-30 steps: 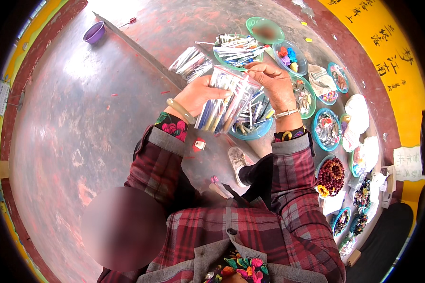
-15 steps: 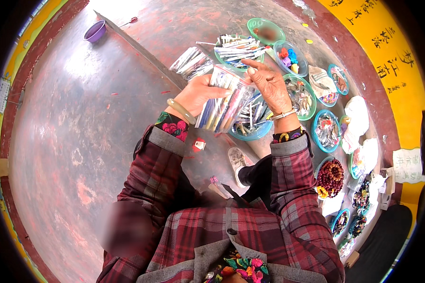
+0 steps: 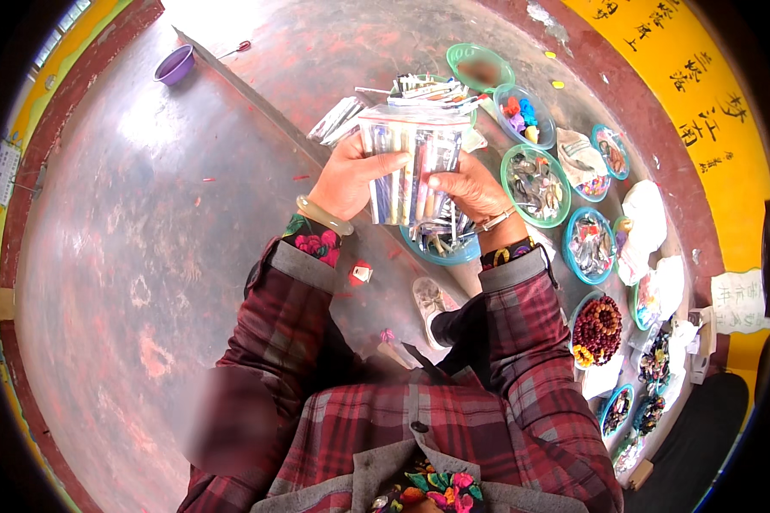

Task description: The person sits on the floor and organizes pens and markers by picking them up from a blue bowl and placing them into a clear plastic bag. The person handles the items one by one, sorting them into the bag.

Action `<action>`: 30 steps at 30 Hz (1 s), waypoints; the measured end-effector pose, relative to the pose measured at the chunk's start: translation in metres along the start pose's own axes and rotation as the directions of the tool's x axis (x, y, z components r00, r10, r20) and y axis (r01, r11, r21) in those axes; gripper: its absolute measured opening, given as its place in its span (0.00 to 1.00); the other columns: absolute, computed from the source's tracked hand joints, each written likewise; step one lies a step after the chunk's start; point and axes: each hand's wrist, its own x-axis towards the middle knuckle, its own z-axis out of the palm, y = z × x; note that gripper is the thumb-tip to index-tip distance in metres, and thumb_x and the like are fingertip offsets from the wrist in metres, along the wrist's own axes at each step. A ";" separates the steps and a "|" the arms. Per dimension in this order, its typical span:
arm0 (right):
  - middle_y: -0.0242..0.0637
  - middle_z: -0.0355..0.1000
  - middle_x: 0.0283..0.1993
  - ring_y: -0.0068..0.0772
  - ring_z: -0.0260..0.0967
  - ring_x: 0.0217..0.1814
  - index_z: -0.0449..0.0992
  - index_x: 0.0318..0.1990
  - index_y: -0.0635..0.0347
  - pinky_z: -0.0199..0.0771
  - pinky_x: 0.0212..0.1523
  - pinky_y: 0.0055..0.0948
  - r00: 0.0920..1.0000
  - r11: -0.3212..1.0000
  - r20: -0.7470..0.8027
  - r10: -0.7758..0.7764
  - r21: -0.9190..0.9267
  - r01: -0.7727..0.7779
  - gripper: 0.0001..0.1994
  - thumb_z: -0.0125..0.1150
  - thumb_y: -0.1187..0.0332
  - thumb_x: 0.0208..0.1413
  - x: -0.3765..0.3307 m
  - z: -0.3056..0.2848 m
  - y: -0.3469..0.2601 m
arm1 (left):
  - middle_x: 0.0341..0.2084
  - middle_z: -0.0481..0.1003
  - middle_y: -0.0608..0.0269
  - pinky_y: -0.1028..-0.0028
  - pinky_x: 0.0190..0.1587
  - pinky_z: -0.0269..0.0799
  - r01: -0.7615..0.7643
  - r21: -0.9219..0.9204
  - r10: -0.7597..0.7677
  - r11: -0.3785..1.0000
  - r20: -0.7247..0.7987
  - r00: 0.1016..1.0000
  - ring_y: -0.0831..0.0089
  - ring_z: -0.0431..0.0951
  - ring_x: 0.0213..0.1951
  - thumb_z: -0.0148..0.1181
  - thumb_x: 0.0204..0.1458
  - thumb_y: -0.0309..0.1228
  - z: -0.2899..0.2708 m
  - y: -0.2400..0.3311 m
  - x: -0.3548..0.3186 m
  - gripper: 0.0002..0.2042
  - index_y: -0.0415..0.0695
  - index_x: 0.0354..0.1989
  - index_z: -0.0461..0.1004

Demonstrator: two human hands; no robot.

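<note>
A clear zip bag of pens (image 3: 417, 184) is held up in front of me, red-striped top edge away from me. My left hand (image 3: 351, 178) grips its left side, thumb across the front. The right side is in my right hand (image 3: 477, 190), thumb on the front, other fingers mostly hidden behind. Slim pens of several colours stand side by side inside. Just beyond lies another bundle of pens (image 3: 335, 120), next to a basin piled with white pens (image 3: 436, 88). Below the bag, a blue basin (image 3: 458, 254) with more pens is partly covered.
On the right stand a green basin of small items (image 3: 535, 181), a blue basin (image 3: 590, 245), a basin of dark red beads (image 3: 599, 329) and white cloth bundles (image 3: 646, 227). A purple basin (image 3: 174, 66) sits far left. My shoe (image 3: 432, 303) is below the bag.
My right hand has come down from the bag's top corner and now grips its right side. The bag has turned from tilted to nearly upright, facing me.
</note>
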 end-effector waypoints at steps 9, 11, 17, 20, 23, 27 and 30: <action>0.29 0.73 0.42 0.21 0.70 0.41 0.72 0.48 0.62 0.72 0.43 0.24 0.999 0.988 -0.020 -0.028 -0.155 0.024 0.21 0.67 0.77 0.43 -0.005 0.005 -0.007 | 0.38 0.75 0.64 0.76 0.44 0.71 -0.154 0.335 0.142 0.930 0.060 0.988 0.78 0.74 0.40 0.58 0.49 0.21 0.010 0.014 -0.006 0.15 0.36 0.47 0.71; 0.28 0.73 0.43 0.20 0.70 0.42 0.71 0.50 0.62 0.72 0.42 0.23 0.998 0.987 0.000 -0.059 -0.148 0.058 0.24 0.68 0.77 0.41 -0.007 0.012 -0.014 | 0.39 0.75 0.64 0.75 0.45 0.71 -0.163 0.318 0.150 0.934 0.066 0.987 0.78 0.74 0.41 0.59 0.49 0.21 0.009 0.015 -0.007 0.16 0.36 0.48 0.70; 0.28 0.74 0.43 0.20 0.70 0.43 0.71 0.50 0.61 0.71 0.45 0.24 0.996 0.993 -0.003 -0.086 -0.086 0.085 0.26 0.70 0.77 0.39 -0.009 0.012 -0.012 | 0.40 0.75 0.63 0.75 0.45 0.71 -0.044 0.247 0.006 0.968 0.151 0.989 0.76 0.75 0.40 0.59 0.49 0.21 0.002 0.019 -0.008 0.18 0.36 0.50 0.69; 0.28 0.74 0.42 0.20 0.70 0.43 0.71 0.50 0.61 0.71 0.45 0.25 0.999 0.997 0.010 -0.047 -0.064 0.048 0.25 0.70 0.77 0.40 -0.010 0.011 -0.014 | 0.40 0.75 0.63 0.75 0.44 0.71 0.031 0.246 -0.072 0.969 0.160 0.984 0.77 0.75 0.39 0.59 0.49 0.22 0.002 0.020 -0.008 0.18 0.36 0.50 0.70; 0.28 0.74 0.42 0.20 0.70 0.42 0.72 0.49 0.60 0.71 0.45 0.25 0.999 0.995 -0.001 -0.040 -0.089 0.040 0.23 0.68 0.78 0.41 -0.008 0.005 -0.008 | 0.43 0.74 0.63 0.73 0.50 0.68 0.049 0.207 -0.083 0.977 0.156 0.984 0.76 0.73 0.45 0.60 0.47 0.20 0.008 0.019 -0.007 0.19 0.36 0.50 0.70; 0.28 0.73 0.42 0.20 0.69 0.43 0.72 0.49 0.60 0.71 0.45 0.24 0.999 0.991 -0.022 -0.036 -0.127 0.033 0.22 0.67 0.79 0.42 -0.004 0.003 -0.003 | 0.40 0.75 0.64 0.75 0.47 0.69 0.011 0.261 -0.032 0.965 0.076 0.997 0.78 0.74 0.42 0.59 0.48 0.20 0.001 0.008 -0.005 0.17 0.36 0.48 0.71; 0.28 0.73 0.43 0.20 0.69 0.44 0.72 0.49 0.61 0.71 0.45 0.24 1.000 0.989 -0.013 -0.016 -0.144 0.014 0.22 0.67 0.79 0.42 -0.004 -0.003 -0.001 | 0.38 0.76 0.65 0.76 0.46 0.69 0.004 0.265 -0.021 0.964 0.061 0.998 0.78 0.74 0.41 0.59 0.48 0.21 0.002 0.005 -0.005 0.15 0.37 0.46 0.72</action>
